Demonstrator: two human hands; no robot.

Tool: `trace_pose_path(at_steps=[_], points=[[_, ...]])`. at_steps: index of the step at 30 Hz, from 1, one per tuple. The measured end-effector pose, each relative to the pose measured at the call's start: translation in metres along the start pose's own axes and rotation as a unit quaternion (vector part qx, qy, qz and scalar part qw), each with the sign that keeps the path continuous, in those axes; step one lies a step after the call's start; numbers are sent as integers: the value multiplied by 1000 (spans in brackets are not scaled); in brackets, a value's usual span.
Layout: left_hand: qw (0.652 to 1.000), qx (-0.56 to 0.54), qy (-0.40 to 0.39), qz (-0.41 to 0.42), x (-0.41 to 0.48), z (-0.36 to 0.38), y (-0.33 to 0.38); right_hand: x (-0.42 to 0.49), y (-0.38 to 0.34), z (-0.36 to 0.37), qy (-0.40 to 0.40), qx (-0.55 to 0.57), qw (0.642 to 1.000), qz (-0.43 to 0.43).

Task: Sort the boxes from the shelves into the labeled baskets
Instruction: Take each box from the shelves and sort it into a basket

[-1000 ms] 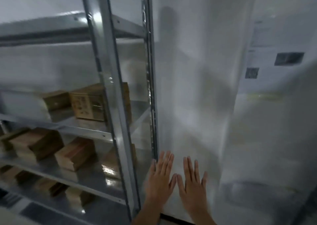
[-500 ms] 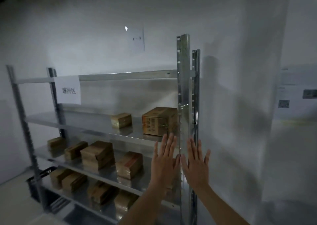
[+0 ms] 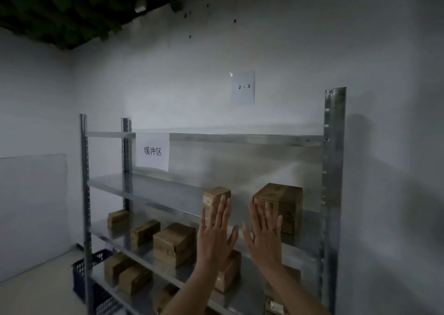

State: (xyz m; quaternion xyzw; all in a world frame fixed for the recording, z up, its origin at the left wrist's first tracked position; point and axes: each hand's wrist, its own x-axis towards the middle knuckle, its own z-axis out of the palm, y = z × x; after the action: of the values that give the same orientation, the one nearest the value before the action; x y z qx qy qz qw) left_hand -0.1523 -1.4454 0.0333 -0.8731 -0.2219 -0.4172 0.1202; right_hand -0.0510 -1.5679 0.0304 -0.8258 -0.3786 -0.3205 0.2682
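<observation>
A metal shelf rack point(image 3: 332, 170) stands against the white wall, with several brown cardboard boxes on its lower shelves. A large box point(image 3: 286, 201) and a small box point(image 3: 215, 193) sit on the second shelf. More boxes lie below, among them a mid-size box point(image 3: 174, 242). My left hand point(image 3: 215, 235) and my right hand point(image 3: 264, 235) are raised side by side in front of the rack, fingers straight and spread, holding nothing. A dark blue basket point(image 3: 96, 288) stands on the floor at the rack's left end.
A paper sign with Chinese characters point(image 3: 152, 151) hangs on the top shelf rail. A sheet marked "2 - 3" point(image 3: 243, 87) is taped to the wall above. A pale panel point(image 3: 31, 209) leans on the left wall. Bare floor point(image 3: 36, 295) lies at lower left.
The view has swung left and up, from the rack's right post to the whole rack. Both hands stayed raised and flat, now in front of the second shelf's boxes.
</observation>
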Motion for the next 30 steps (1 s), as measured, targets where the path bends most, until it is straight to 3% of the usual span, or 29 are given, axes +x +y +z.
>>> trace_pose_path(at_steps=[17,30], points=[[1000,9,-8,4,111,126,-167,153,-49,144,7,-3,1000,12],[978,-164,24,128,194,220,-250,196,-117,179,63,-30,982,177]])
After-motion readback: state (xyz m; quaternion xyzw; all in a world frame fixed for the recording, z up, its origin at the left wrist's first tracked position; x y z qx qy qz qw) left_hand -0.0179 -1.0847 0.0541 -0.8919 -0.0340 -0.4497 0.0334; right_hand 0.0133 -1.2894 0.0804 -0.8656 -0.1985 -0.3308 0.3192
